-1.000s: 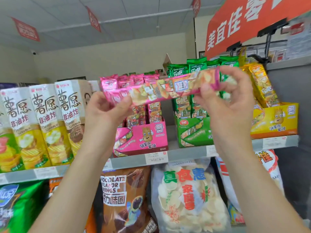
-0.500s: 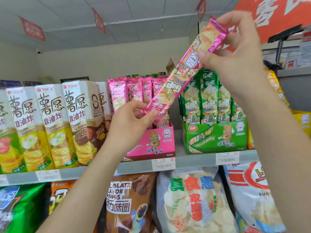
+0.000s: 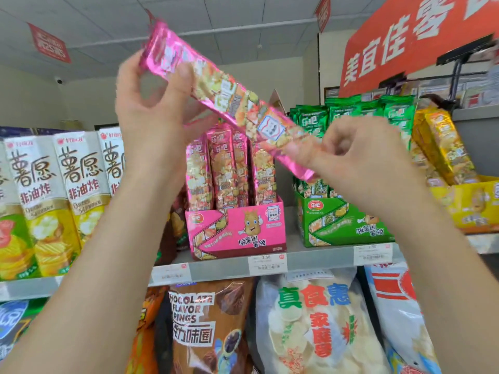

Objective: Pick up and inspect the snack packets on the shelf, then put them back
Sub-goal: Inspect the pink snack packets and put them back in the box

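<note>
Packet (image 3: 235, 103) — pinched by left hand (image 3: 151, 112), right hand (image 3: 361, 163)

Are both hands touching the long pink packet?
Touching. The head view shows the left hand pinching the pink packet near its top end and the right hand pinching its bottom end.

A long pink snack packet (image 3: 232, 103) slants down rightward, above the pink display box (image 3: 237, 230).

The pink packet (image 3: 235, 103) has swung over: left hand (image 3: 145, 112) now high, right hand (image 3: 359, 160) low.
</note>
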Available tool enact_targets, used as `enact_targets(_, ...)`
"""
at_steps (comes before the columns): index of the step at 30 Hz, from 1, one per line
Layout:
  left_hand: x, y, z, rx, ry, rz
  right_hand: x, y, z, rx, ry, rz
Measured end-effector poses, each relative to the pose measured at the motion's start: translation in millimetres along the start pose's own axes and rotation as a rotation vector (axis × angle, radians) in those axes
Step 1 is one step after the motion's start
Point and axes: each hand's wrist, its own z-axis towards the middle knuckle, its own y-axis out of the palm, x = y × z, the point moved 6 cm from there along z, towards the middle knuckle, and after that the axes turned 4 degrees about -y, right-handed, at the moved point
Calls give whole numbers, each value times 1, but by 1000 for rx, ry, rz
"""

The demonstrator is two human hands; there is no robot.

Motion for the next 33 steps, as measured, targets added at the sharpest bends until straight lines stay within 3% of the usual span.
enact_targets(4, 4, 11, 18, -42, 136, 348, -4, 35, -21, -203, -31, -155)
enact_targets(8, -8, 28, 28, -148, 221, 620, -9, 56, -32, -207, -142, -172)
enact_targets(12, -34, 42, 35, -265, 102, 708, -5, 80, -45, -348, -246, -293)
enact_targets(24, -58, 76, 48, -637, -34, 1123, -5, 87, -49, -323, -293, -323)
enact_targets(30, -78, 76, 28, -687, -48, 1189, -6, 90, -60, -290, -264, -327)
enact_targets(33, -77, 67, 28, -593, -82, 1135, -5, 89, -62, -276, -258, -323)
